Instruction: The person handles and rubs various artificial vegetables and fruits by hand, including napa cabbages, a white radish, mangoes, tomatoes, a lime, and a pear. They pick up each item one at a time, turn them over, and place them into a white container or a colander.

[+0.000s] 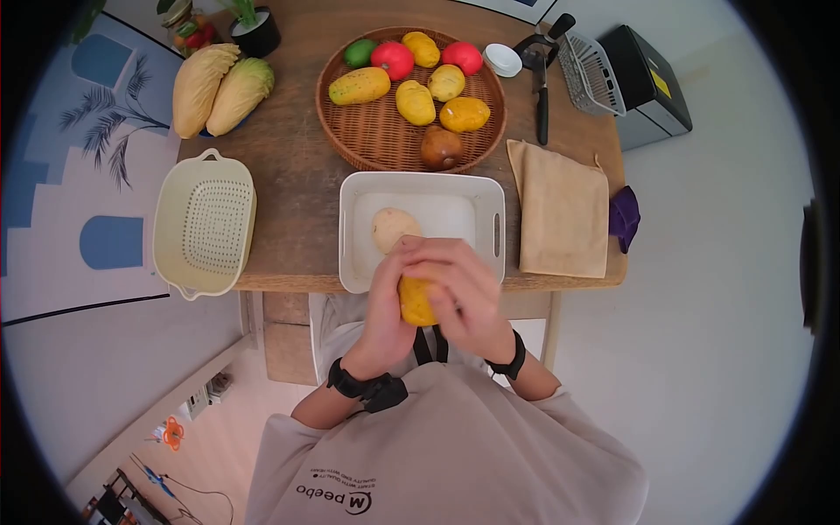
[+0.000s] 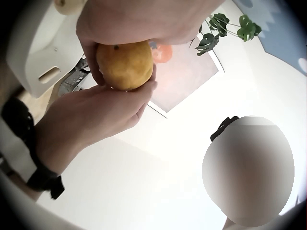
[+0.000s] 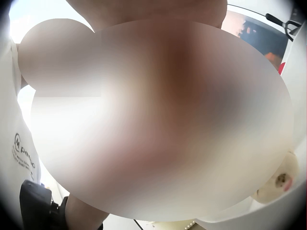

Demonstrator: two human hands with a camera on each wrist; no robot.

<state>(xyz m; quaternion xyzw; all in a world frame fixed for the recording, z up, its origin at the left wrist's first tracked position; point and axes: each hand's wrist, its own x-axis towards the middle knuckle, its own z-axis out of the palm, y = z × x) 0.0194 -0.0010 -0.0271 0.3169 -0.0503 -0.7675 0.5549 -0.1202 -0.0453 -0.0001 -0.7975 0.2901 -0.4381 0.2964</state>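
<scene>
Both hands meet round a yellow fruit (image 1: 416,302), held up over the near edge of the white tub. My left hand (image 1: 389,302) wraps its left side, and my right hand (image 1: 468,297) curls over it from the right. In the left wrist view the fruit (image 2: 125,67) shows a smooth, mottled yellow skin with a small dark spot, gripped between the left hand (image 2: 129,21) above and the right hand (image 2: 96,115) below. A pale round fruit or vegetable (image 1: 395,229) lies in the white tub (image 1: 472,188). Blurring covers most of the right wrist view.
Behind the tub, a wicker basket (image 1: 359,136) holds yellow, red, green and brown produce. A cream colander (image 1: 206,219) stands left, below cabbages (image 1: 236,96). On the right lie a folded beige cloth (image 1: 564,210), a black-handled knife (image 1: 542,114) and a grey basket (image 1: 591,74).
</scene>
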